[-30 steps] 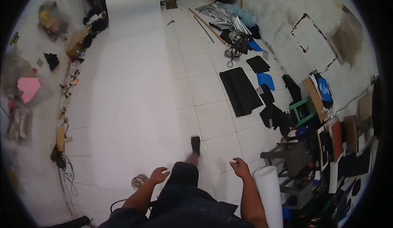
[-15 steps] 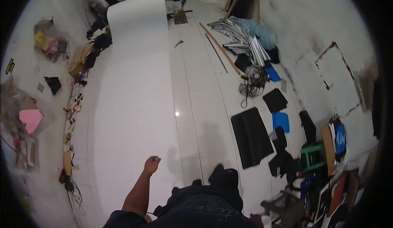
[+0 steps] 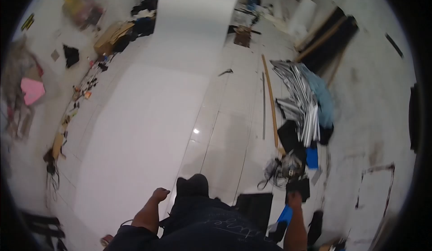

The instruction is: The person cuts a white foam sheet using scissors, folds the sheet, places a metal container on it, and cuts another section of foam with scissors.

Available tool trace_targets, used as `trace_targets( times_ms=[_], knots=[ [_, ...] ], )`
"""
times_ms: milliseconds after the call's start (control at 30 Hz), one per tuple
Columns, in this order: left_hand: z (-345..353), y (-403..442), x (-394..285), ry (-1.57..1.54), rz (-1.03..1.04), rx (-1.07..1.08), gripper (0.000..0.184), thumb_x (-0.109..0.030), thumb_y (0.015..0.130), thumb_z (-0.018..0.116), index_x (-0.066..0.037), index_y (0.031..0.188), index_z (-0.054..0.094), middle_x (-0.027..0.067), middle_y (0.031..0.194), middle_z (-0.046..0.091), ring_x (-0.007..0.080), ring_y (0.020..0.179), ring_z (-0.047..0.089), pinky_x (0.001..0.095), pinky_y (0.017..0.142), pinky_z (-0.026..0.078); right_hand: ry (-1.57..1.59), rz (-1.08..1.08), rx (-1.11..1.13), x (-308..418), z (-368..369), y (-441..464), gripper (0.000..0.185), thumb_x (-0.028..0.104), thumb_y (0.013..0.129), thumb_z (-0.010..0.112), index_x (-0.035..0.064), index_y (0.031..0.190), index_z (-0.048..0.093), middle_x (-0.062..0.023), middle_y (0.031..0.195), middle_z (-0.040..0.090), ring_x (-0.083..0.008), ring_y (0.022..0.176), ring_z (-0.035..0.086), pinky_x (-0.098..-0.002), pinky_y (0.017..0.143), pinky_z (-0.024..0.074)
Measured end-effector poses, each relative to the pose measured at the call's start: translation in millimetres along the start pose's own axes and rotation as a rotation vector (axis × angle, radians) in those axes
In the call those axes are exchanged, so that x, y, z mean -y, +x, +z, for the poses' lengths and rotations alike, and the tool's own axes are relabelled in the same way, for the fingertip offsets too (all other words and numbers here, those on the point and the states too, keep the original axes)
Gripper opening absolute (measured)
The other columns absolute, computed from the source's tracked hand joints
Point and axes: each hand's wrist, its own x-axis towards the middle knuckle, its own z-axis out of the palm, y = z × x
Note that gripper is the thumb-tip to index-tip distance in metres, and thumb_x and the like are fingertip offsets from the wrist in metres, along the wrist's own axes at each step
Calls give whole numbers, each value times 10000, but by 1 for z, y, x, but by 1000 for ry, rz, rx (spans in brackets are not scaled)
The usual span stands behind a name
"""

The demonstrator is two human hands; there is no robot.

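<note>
My left hand (image 3: 162, 194) hangs over the right edge of a long white sheet (image 3: 139, 129) spread on the floor. Its fingers are curled, with nothing visible in them. At the far end the sheet rises into a thick white roll (image 3: 195, 8). My right hand (image 3: 294, 199) is low at the right, in front of a small black piece (image 3: 302, 189) on the floor; blur hides how its fingers lie and whether it touches anything. Beside my body, a larger black sheet (image 3: 254, 208) is partly covered by my shirt.
Silver folded material (image 3: 297, 98) lies along the right wall near a long wooden stick (image 3: 270, 102) and a thin grey strip (image 3: 263, 107). A tangle of cords (image 3: 283, 167) sits nearer. Scraps and a cardboard box (image 3: 110, 37) line the left wall. A small dark tool (image 3: 226, 72) lies on the tiles.
My view has turned and my body has stepped forward. My left hand sits slightly lower in view. My right hand, barely visible before at the bottom edge, now shows at the right.
</note>
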Motion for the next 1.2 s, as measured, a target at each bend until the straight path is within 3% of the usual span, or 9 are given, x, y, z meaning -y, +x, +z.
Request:
trace_targets(
  times_ms=[200, 267, 300, 333, 433, 633, 933, 1067, 1200],
  knots=[
    [-44, 142, -96, -236, -222, -70, 483, -436, 832, 625, -13, 1047, 712, 214, 1103, 675, 362, 1070, 629, 412, 939, 492, 18, -475, -105, 287, -49, 362, 373, 299, 891, 626, 14, 1132, 621, -193, 987, 681, -356, 932, 661, -416, 817, 512],
    [-79, 198, -146, -179, -234, -35, 467, -427, 874, 589, -34, 1103, 694, 205, 1144, 662, 358, 1088, 622, 416, 954, 487, 42, -335, 212, 403, -38, 402, 362, 249, 895, 632, 31, 1182, 599, -184, 1022, 674, -299, 942, 665, -379, 818, 518],
    [-87, 237, -149, 232, 99, 13, 443, -411, 933, 510, -60, 1149, 674, 193, 1193, 641, 353, 1119, 605, 428, 985, 469, 164, -315, 335, 429, -6, 427, 392, 243, 890, 653, 38, 1217, 581, -176, 1056, 670, -277, 954, 662, -374, 812, 522],
    [-117, 252, -193, 39, -99, 62, 433, -399, 971, 439, -85, 1167, 663, 185, 1227, 622, 355, 1141, 590, 440, 1009, 451, 134, -498, 478, 450, 22, 450, 421, 269, 894, 661, 40, 1236, 573, -158, 1087, 669, -273, 964, 662, -371, 807, 528],
    [-169, 324, -256, -48, 92, -320, 518, -457, 885, 549, 14, 1051, 687, 225, 1107, 661, 383, 1101, 596, 440, 983, 452, -106, -633, 820, 552, 40, 461, 494, 393, 899, 635, 51, 1249, 570, -160, 1124, 660, -297, 1020, 645, -386, 874, 509],
    [-275, 360, -487, -589, 138, -541, 408, -323, 889, 633, -16, 1157, 638, 171, 1072, 688, 305, 1010, 657, 378, 882, 511, -168, -894, 1030, 636, 79, 583, 466, 409, 889, 597, 59, 1196, 603, -185, 1116, 651, -346, 1061, 614, -446, 924, 468],
    [-211, 450, -716, -162, -158, 16, 433, -394, 868, 583, -100, 1180, 632, 161, 1151, 631, 344, 1127, 582, 457, 971, 460, -833, -1533, 1119, 754, 104, 909, 362, 376, 918, 512, 71, 1050, 656, -181, 1028, 656, -384, 1020, 616, -477, 862, 486],
    [-139, 465, -803, -216, -86, 129, 358, -318, 880, 571, -74, 1132, 645, 170, 1103, 644, 360, 1120, 582, 463, 918, 488, -1072, -1296, 1608, 789, 73, 978, 333, 324, 935, 507, 37, 1081, 592, -219, 1042, 632, -426, 968, 622, -486, 825, 496],
    [-78, 473, -856, -953, 202, 386, 330, -229, 859, 591, 3, 1089, 635, 183, 1094, 643, 318, 1076, 597, 417, 928, 471, -1061, -941, 2165, 774, 87, 1043, 351, 286, 951, 504, 9, 1164, 541, -225, 1091, 622, -388, 1014, 616, -446, 872, 483]
  ],
)
